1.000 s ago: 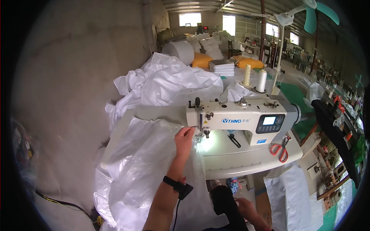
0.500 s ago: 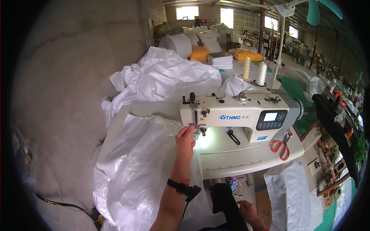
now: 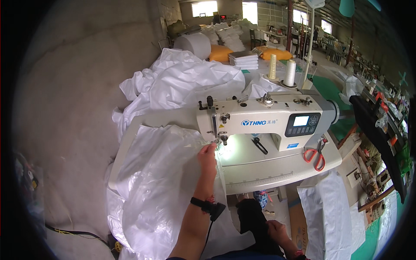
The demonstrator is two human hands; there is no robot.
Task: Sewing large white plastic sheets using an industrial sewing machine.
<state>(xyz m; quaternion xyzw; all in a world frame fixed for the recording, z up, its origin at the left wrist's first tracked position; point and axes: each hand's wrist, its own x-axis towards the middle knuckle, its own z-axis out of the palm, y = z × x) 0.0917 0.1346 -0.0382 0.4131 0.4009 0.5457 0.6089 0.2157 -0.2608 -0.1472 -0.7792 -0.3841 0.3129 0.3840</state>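
My left hand (image 3: 207, 157) is raised to the needle area of a white sewing machine (image 3: 260, 119), its fingertips pinched together just below the machine's head. Whatever lies between those fingertips is too small to make out. Under that forearm a translucent white plastic sheet (image 3: 160, 173) spreads over the left part of the machine table and hangs off its front. The machine's lamp lights the spot beside my fingers. Down by my dark-clothed leg (image 3: 255, 223), my right hand (image 3: 278, 232) rests with its fingers curled; anything inside them is hidden.
Red-handled scissors (image 3: 315, 159) and a black clip-like tool (image 3: 260, 146) lie on the table (image 3: 260, 177). Thread cones (image 3: 290, 73) stand behind the machine. A large heap of white sheeting (image 3: 182, 82) is at the back left. More white sheeting (image 3: 325, 212) hangs at the right.
The view has shifted slightly, so the machine sits a little higher and further left. My left hand has dipped slightly below the machine's head, still pinched. My right hand stays by my leg.
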